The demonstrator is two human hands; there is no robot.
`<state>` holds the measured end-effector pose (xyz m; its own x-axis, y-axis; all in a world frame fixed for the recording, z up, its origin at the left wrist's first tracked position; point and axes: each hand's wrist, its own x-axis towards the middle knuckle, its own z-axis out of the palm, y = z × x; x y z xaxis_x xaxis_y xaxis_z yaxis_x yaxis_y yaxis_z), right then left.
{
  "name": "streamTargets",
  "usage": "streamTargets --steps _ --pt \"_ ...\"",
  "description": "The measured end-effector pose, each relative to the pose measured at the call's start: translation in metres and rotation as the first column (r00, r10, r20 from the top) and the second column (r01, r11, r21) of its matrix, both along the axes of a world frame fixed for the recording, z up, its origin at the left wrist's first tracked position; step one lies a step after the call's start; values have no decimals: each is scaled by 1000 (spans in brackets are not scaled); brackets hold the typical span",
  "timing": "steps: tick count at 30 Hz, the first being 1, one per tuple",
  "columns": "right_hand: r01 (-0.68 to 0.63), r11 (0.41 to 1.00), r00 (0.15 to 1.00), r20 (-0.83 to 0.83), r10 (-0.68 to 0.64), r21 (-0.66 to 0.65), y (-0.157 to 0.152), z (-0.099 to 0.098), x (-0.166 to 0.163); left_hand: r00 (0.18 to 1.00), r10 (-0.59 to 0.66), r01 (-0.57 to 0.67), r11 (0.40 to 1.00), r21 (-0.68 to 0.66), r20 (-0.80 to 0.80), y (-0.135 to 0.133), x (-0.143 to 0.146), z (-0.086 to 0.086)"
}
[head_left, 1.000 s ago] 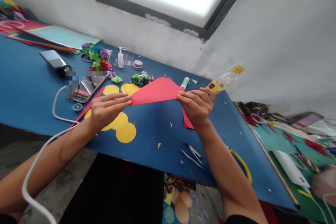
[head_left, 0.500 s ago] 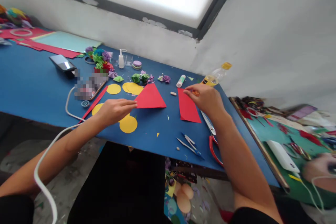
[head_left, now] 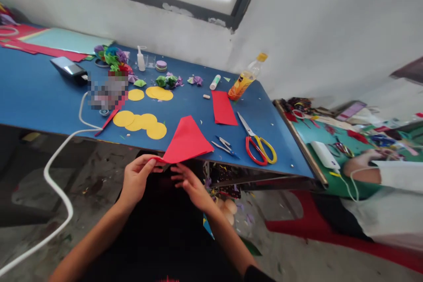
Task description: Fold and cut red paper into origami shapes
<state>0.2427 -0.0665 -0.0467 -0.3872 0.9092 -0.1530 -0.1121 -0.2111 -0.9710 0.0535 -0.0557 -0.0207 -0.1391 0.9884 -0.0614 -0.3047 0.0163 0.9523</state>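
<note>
My left hand pinches the lower left corner of a folded red sheet of paper at the table's front edge. Close under the sheet's bottom edge is my right hand, its fingers apart and holding nothing; whether a fingertip touches the paper I cannot tell. Several yellow paper circles lie in two groups to the left and behind. A second red paper piece rests flat farther right. Beside it are scissors with one red and one yellow handle, and a drawing compass.
A drink bottle stands at the back right near a glue stick. Crumpled paper flowers and a small white squeeze bottle are at the back. A white cable hangs over the front edge. Another person's hand is at the right-hand table.
Both hands have drawn back to the table's front edge, bringing the folded red sheet along. My right hand has left the other red piece, which now lies by the bottle.
</note>
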Motion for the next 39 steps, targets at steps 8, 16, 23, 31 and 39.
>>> streamTargets --steps 8,16,23,31,39 --pt "228 939 909 -289 -300 -257 23 -6 -25 999 34 -40 981 -189 -34 -37 -27 -30" --pt "136 968 895 -392 -211 -210 15 -20 -36 963 -157 215 937 -276 220 -38 -16 -32" --pt "86 979 871 -463 -164 -184 14 -22 -29 913 -270 377 846 -377 307 -45 -10 -26" --pt "155 980 903 -383 -192 -126 15 15 -24 954 -292 301 910 -287 74 -48 -8 -38" --pt "437 898 883 -213 -418 46 23 37 -18 977 -205 192 967 -167 -60 -51 -5 -34"
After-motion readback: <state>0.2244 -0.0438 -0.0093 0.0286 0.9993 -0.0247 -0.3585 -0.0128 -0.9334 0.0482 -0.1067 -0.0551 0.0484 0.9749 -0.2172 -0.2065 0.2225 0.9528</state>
